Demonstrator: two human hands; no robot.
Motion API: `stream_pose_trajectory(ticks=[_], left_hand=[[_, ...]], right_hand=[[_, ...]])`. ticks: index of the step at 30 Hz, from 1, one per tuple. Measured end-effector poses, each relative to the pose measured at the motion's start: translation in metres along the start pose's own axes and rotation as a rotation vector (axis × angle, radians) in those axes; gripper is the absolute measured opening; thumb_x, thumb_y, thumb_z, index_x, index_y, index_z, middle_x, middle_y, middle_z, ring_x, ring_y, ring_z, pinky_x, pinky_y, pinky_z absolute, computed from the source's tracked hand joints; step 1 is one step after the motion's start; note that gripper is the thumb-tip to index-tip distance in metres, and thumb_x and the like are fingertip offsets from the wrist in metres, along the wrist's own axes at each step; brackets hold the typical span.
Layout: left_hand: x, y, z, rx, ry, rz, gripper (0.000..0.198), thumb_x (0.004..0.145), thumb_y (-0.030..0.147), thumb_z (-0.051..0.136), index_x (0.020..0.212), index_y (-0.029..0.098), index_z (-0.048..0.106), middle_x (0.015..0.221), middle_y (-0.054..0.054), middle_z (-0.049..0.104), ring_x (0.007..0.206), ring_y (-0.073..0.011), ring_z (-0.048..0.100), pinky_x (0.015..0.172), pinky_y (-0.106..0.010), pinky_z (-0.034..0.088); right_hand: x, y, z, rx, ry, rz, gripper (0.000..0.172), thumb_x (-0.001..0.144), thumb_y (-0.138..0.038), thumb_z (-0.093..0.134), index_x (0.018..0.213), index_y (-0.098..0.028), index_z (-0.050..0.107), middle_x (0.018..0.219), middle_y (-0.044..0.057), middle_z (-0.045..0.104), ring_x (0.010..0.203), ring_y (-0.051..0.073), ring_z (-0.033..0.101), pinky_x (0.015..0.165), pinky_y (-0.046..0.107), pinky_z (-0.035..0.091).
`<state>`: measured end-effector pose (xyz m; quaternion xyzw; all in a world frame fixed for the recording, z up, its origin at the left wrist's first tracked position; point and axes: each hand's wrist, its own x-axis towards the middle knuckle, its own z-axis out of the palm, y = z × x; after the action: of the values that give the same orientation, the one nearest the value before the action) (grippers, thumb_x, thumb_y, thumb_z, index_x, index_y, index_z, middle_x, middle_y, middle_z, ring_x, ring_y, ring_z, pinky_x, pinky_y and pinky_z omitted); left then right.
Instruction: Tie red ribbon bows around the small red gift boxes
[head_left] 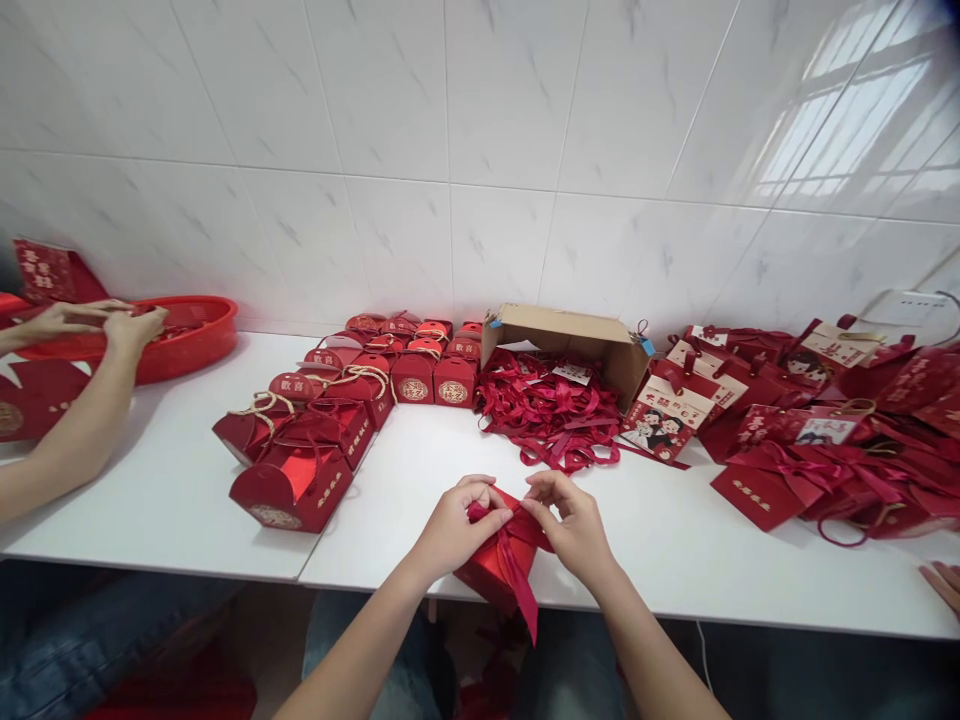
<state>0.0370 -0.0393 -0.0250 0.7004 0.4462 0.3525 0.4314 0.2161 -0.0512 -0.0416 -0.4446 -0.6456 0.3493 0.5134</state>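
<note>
A small red gift box rests at the white table's front edge, with a dark red ribbon across its top and a loose end hanging over the edge. My left hand pinches the ribbon at the box's top left. My right hand pinches it at the top right. Both hands are closed on the ribbon, fingertips nearly meeting over the box.
Finished red boxes stand in rows at centre left. A cardboard box on its side spills red ribbons. Flat red boxes pile up at right. Another person's hands work at a red basin at far left.
</note>
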Motion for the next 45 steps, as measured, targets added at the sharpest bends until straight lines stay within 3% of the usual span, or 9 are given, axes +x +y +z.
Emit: stream_pose_trajectory(ticks=[4, 7, 15, 17, 20, 23, 32, 37, 45], left_hand=[[-0.001, -0.001, 0.0, 0.016, -0.013, -0.006, 0.035, 0.074, 0.027, 0.059, 0.054, 0.022, 0.031, 0.066, -0.002, 0.052, 0.114, -0.0249, 0.052, 0.083, -0.03, 0.042], [-0.002, -0.001, -0.001, 0.013, -0.006, 0.001, 0.038, 0.074, 0.026, 0.06, 0.054, 0.023, 0.028, 0.061, -0.001, 0.049, 0.114, -0.0255, 0.053, 0.082, -0.03, 0.042], [-0.003, -0.007, 0.0, -0.014, 0.015, 0.011, 0.038, 0.072, 0.025, 0.061, 0.055, 0.024, 0.027, 0.066, -0.006, 0.065, 0.118, -0.0257, 0.051, 0.086, -0.033, 0.043], [-0.003, -0.008, 0.0, 0.003, 0.032, 0.012, 0.039, 0.071, 0.026, 0.062, 0.054, 0.024, 0.027, 0.069, -0.006, 0.068, 0.117, -0.0262, 0.052, 0.093, -0.038, 0.039], [-0.001, -0.007, 0.0, 0.055, 0.05, 0.025, 0.042, 0.069, 0.028, 0.065, 0.054, 0.023, 0.026, 0.07, -0.003, 0.071, 0.114, -0.0271, 0.055, 0.107, -0.047, 0.021], [0.0, -0.008, 0.001, 0.064, 0.049, 0.021, 0.044, 0.068, 0.029, 0.066, 0.053, 0.022, 0.025, 0.069, 0.0, 0.072, 0.113, -0.0279, 0.056, 0.109, -0.051, 0.009], [0.0, -0.006, 0.003, 0.052, 0.047, 0.009, 0.047, 0.067, 0.03, 0.068, 0.051, 0.021, 0.024, 0.068, -0.001, 0.072, 0.114, -0.0277, 0.055, 0.11, -0.053, 0.003], [0.0, -0.005, 0.0, 0.037, 0.062, -0.017, 0.041, 0.071, 0.034, 0.065, 0.05, 0.02, 0.033, 0.061, 0.0, 0.066, 0.111, -0.0271, 0.057, 0.11, -0.052, 0.005], [-0.001, -0.009, 0.007, -0.004, 0.128, 0.006, 0.046, 0.073, 0.031, 0.061, 0.051, 0.021, 0.022, 0.059, 0.001, 0.062, 0.111, -0.0264, 0.057, 0.111, -0.05, 0.008]], right_hand=[[0.003, 0.008, 0.001, 0.025, 0.019, 0.032, 0.007, 0.079, -0.02, 0.059, 0.084, -0.021, 0.055, 0.075, 0.0, 0.059, 0.07, 0.015, 0.056, 0.066, 0.029, 0.045], [0.004, 0.012, 0.002, 0.08, 0.056, 0.06, 0.011, 0.077, -0.02, 0.061, 0.076, -0.021, 0.05, 0.072, 0.0, 0.057, 0.068, 0.015, 0.055, 0.065, 0.028, 0.044], [0.003, 0.018, 0.005, 0.267, 0.133, 0.075, 0.029, 0.076, -0.023, 0.064, 0.067, -0.023, 0.036, 0.069, -0.001, 0.058, 0.068, 0.014, 0.056, 0.065, 0.028, 0.045], [0.003, 0.018, 0.003, 0.264, 0.125, 0.08, 0.032, 0.075, -0.024, 0.065, 0.067, -0.023, 0.034, 0.069, -0.001, 0.059, 0.068, 0.015, 0.056, 0.065, 0.029, 0.046], [0.004, 0.017, -0.001, 0.247, 0.117, 0.078, 0.035, 0.074, -0.026, 0.066, 0.065, -0.023, 0.032, 0.069, 0.0, 0.06, 0.068, 0.016, 0.057, 0.064, 0.029, 0.047], [0.003, 0.016, -0.004, 0.226, 0.11, 0.069, 0.037, 0.074, -0.026, 0.066, 0.065, -0.023, 0.031, 0.068, 0.0, 0.06, 0.068, 0.016, 0.057, 0.064, 0.03, 0.048], [0.001, 0.015, -0.007, 0.22, 0.145, 0.082, 0.042, 0.074, -0.028, 0.067, 0.062, -0.023, 0.027, 0.068, 0.0, 0.06, 0.067, 0.016, 0.057, 0.064, 0.03, 0.048], [0.0, 0.014, -0.006, 0.264, 0.131, 0.091, 0.041, 0.072, -0.034, 0.069, 0.064, -0.023, 0.03, 0.068, 0.0, 0.059, 0.067, 0.015, 0.057, 0.064, 0.03, 0.047], [-0.001, 0.012, -0.008, 0.27, 0.165, 0.088, 0.039, 0.072, -0.034, 0.069, 0.064, -0.023, 0.032, 0.066, 0.0, 0.059, 0.063, 0.014, 0.056, 0.061, 0.028, 0.047]])
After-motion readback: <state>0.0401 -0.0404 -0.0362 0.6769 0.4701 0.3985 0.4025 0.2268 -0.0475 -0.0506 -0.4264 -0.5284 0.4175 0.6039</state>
